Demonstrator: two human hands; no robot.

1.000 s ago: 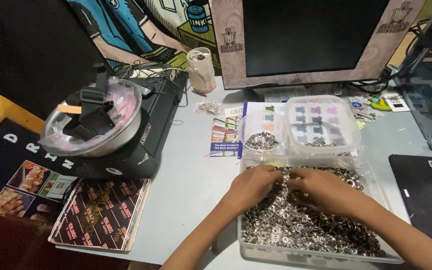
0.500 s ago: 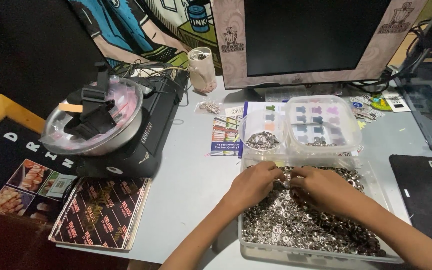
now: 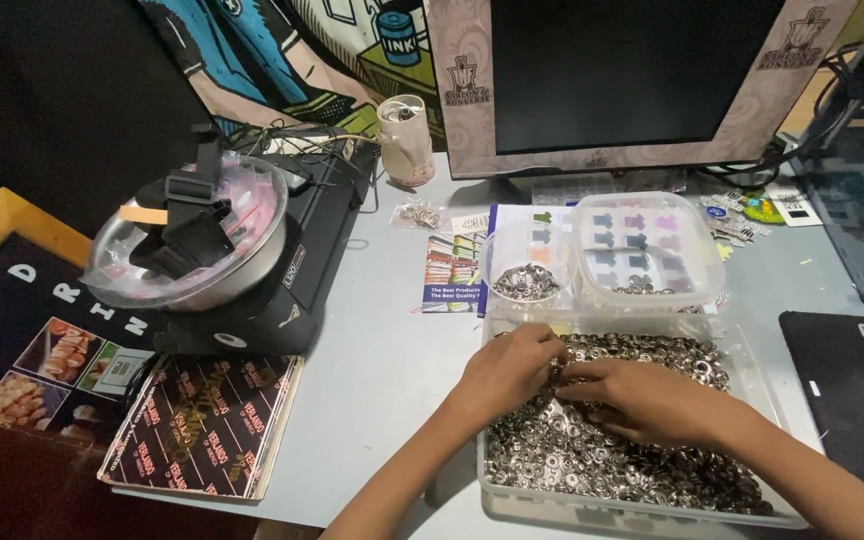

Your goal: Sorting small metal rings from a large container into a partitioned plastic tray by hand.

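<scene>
Both hands were down in the clear plastic tray (image 3: 497, 490) of small metal rings (image 3: 592, 455) on the grey desk (image 3: 382, 370). The left hand (image 3: 505, 372) and right hand (image 3: 642, 398) met fingertip to fingertip, pinching at rings (couldn't tell how many). A round tub (image 3: 524, 262) of more rings sat just behind.

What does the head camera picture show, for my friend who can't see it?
Two bare hands, the left hand and right hand, dig together in a clear tray full of small silver metal rings on a grey desk. Behind the tray sit two smaller clear tubs, a dark monitor, and at left a metal bowl on a black machine.
</scene>
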